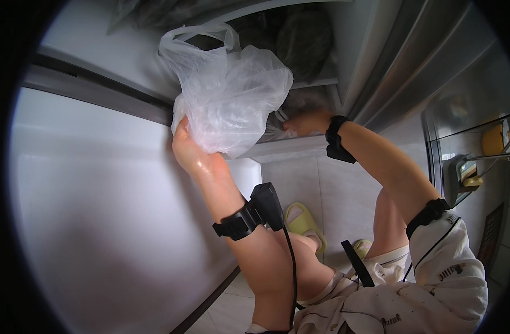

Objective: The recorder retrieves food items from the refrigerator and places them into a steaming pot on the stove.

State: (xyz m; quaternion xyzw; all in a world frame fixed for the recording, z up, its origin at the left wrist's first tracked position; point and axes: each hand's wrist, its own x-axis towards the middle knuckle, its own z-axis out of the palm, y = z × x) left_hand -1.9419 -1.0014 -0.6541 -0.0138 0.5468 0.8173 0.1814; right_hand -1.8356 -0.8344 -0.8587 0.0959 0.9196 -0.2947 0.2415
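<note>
A white translucent plastic bag with loop handles, its contents unclear, rests on my left hand, which supports it from below at its lower left side. Lower right of the bag, my right hand reaches into an open refrigerator drawer. Its fingers are at a clear plastic bag inside; blur and shadow hide whether they are closed on it. Darker bagged items lie deeper in the compartment.
A large white door panel with a dark edge stands at the left. Shiny metallic door surfaces rise at the right. My feet in yellow-green slippers are on the tiled floor below.
</note>
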